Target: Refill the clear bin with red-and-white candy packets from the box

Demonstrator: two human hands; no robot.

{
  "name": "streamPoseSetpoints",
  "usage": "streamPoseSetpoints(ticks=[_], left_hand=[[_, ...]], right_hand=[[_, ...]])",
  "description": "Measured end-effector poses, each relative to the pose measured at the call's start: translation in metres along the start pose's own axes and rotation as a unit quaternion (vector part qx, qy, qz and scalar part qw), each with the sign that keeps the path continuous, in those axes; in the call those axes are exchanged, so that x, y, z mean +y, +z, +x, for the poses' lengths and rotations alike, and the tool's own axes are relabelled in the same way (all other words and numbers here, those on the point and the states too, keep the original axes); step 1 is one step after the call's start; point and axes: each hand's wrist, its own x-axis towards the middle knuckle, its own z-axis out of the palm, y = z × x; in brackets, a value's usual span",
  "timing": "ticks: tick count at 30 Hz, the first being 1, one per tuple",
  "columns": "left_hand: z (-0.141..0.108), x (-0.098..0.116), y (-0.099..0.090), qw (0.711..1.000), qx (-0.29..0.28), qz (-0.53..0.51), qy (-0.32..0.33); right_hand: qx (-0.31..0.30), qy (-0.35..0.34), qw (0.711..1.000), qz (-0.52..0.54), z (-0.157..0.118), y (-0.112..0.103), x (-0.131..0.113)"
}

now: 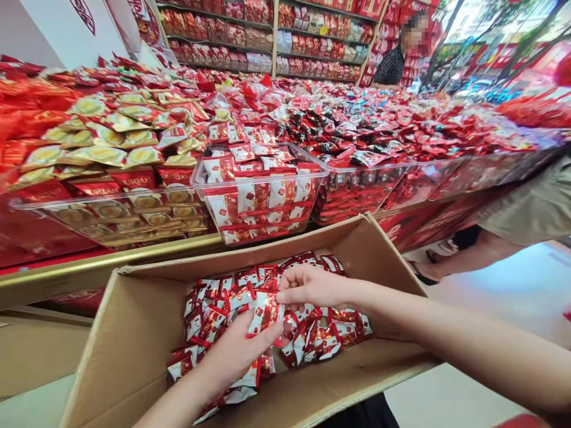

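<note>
Over an open cardboard box, my left hand grips a red-and-white snack packet between thumb and fingers. My right hand pinches the right edge of that same packet. Below both hands, many loose snack packets of the same look lie in the box, with bare cardboard along its sides. Behind the box stands a clear plastic bin, in which similar packets are lined up in rows and stacked above the rim.
To the left is a clear bin of gold durian packets. More bins of red and dark packets run to the right. Stocked shelves line the back. A person is behind the display; another person's leg is at right.
</note>
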Motion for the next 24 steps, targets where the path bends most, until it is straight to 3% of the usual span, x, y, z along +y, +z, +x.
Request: streamPoseSetpoints(ticks=[3,7,9,14,16,20,22,24], left_hand=[[-0.01,0.007,0.003,0.998,-0.052,-0.029,-0.024],[-0.016,0.01,0.006,0.995,-0.088,-0.039,-0.01],[-0.017,0.01,0.007,0.996,-0.083,-0.015,-0.012],[-0.017,0.007,0.003,0.996,-0.091,0.021,-0.005],[-0.018,0.008,0.0,0.99,-0.126,-0.057,0.006],[-0.021,0.014,-0.003,0.942,-0.208,-0.263,-0.032],[-0.02,0.015,-0.001,0.945,-0.161,-0.282,-0.048],[-0.017,0.013,0.001,0.962,-0.061,-0.263,-0.029]], right_hand=[[0.022,-0.08,0.995,-0.055,0.003,0.016,-0.014],[0.064,-0.192,0.954,-0.22,0.006,0.025,-0.028],[0.099,-0.205,0.937,-0.264,0.007,0.028,-0.029],[0.145,-0.202,0.936,-0.247,0.008,0.033,-0.023],[0.164,-0.219,0.928,-0.252,0.008,0.032,-0.023],[0.198,-0.273,0.898,-0.284,0.007,0.028,-0.026],[0.203,-0.278,0.898,-0.272,0.004,0.026,-0.028],[0.226,-0.25,0.911,-0.238,0.003,0.026,-0.029]])
